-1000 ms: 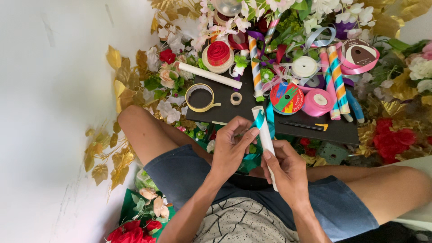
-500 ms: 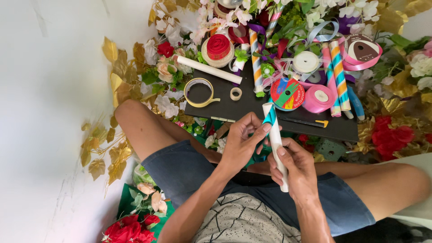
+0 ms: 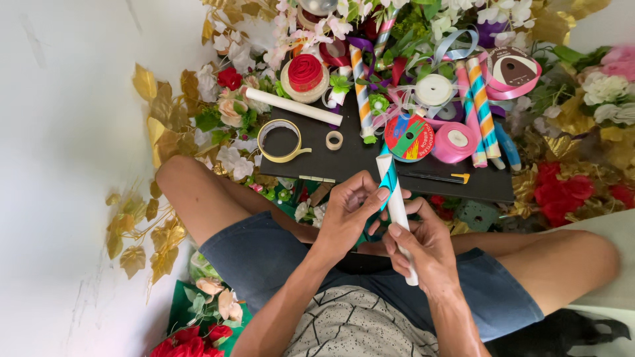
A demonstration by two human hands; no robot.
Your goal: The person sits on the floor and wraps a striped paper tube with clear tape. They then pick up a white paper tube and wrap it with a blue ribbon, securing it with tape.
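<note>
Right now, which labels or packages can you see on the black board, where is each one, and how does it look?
Round label on the multicolour ribbon spool: centre of the black board, disc with red, blue, green and yellow wedges.
Label on the pink ribbon reel: far right corner, brown arch shape on a pale face, pink ribbon around.
White ribbon reel: behind the multicolour spool, plain round pale face.
No screens or signs in view.
</note>
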